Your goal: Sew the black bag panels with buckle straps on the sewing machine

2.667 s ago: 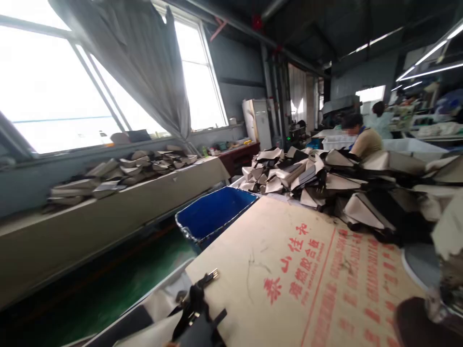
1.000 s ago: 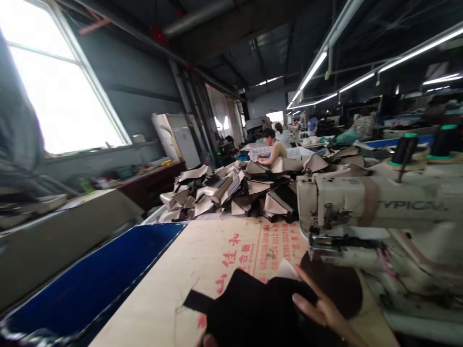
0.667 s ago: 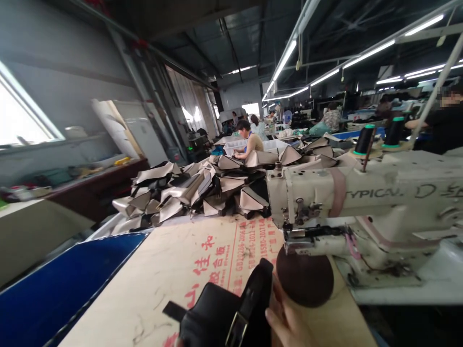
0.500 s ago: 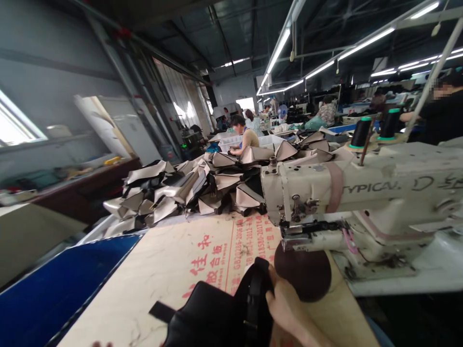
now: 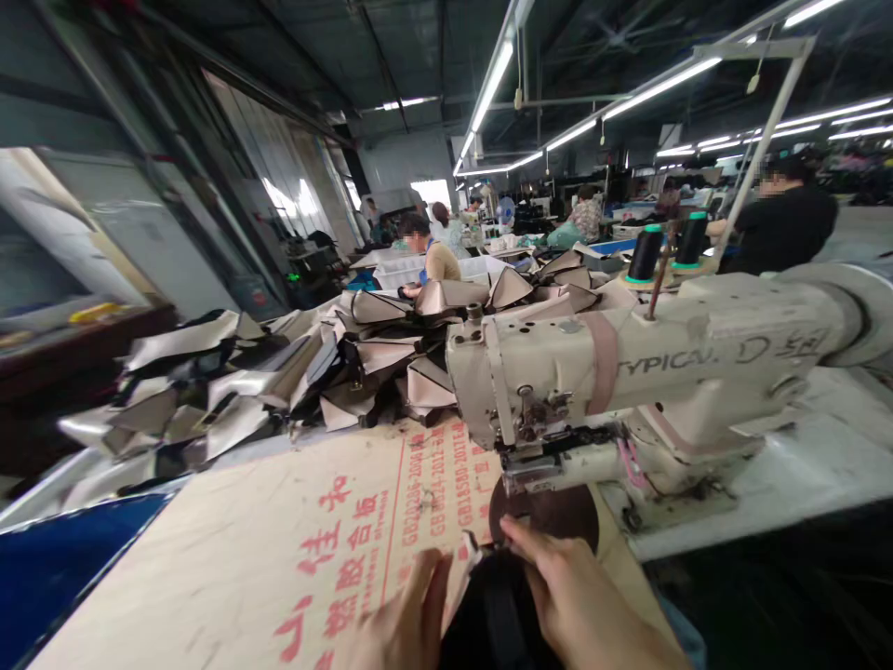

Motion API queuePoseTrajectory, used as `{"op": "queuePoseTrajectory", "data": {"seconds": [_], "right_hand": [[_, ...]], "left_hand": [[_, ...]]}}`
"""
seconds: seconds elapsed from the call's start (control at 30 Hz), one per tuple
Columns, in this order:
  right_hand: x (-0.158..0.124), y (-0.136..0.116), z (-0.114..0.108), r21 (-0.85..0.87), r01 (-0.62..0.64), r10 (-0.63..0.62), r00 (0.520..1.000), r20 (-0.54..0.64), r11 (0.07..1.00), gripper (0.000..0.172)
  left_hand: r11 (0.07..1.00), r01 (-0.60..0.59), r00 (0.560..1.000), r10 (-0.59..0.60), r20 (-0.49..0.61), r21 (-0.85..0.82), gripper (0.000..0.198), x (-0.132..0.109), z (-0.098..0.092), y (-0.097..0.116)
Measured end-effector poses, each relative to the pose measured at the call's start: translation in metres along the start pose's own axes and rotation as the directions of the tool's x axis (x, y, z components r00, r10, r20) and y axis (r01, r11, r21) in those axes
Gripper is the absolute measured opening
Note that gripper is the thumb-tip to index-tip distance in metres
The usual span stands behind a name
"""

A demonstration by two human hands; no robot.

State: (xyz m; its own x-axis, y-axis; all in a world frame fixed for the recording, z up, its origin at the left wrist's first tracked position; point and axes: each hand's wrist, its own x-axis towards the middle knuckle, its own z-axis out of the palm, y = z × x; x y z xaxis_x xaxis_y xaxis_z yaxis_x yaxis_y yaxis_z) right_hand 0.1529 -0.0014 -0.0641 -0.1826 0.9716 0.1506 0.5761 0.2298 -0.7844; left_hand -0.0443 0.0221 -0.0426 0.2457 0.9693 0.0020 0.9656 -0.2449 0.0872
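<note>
Between my two hands is a black leather bag [image 5: 497, 609], its lower part cut off by the bottom of the view. A pale edge shows at its top left. My left hand [image 5: 405, 614] is closed along its left side, the fingers partly hidden and slightly blurred. On the other side, my right hand [image 5: 582, 596] grips the bag, with the index finger pointing forward near its top edge. Just ahead of the hands stands a sewing machine [image 5: 628, 344] with a narrow cylinder arm [image 5: 537, 473]. A dark brown round pad [image 5: 558, 521] lies below that arm.
Printed plywood [image 5: 230, 540] forms the work surface. Beyond it, a heap of beige and black bag pieces [image 5: 279, 372] spreads across. Black thread spools [image 5: 643, 253] stand behind the machine. A blue panel [image 5: 76, 568] is at left. Other people [image 5: 439, 261] work farther back.
My left hand has come up onto the bag's left side. The bag has been turned, and its strap and buckle no longer show plainly. The head view has swung right.
</note>
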Motion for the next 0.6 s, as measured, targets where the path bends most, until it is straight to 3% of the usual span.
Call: {"op": "queuePoseTrajectory", "data": {"seconds": [0.2, 0.33, 0.5, 0.6], "right_hand": [[0.015, 0.019, -0.019, -0.099, -0.088, 0.088, 0.996, -0.013, 0.991, 0.041], [0.015, 0.02, -0.019, -0.156, -0.068, 0.071, 0.997, 0.015, 0.985, 0.048], [0.013, 0.027, -0.021, -0.198, -0.087, 0.099, 0.994, 0.053, 0.976, 0.051], [0.014, 0.034, -0.031, -0.117, 0.046, -0.037, 0.997, 0.074, 0.992, 0.042]], "left_hand": [[1.0, 0.006, 0.995, -0.003, -0.101, 0.028, 0.036, 0.042, -0.002, 0.018], [0.984, -0.147, 0.982, 0.133, -0.135, -0.102, 0.036, 0.042, -0.012, 0.037], [0.847, -0.196, 0.974, 0.226, 0.001, -0.494, 0.042, 0.05, 0.004, 0.047], [0.816, -0.21, 0.964, 0.264, 0.024, -0.538, 0.033, 0.061, 0.01, 0.045]]}}
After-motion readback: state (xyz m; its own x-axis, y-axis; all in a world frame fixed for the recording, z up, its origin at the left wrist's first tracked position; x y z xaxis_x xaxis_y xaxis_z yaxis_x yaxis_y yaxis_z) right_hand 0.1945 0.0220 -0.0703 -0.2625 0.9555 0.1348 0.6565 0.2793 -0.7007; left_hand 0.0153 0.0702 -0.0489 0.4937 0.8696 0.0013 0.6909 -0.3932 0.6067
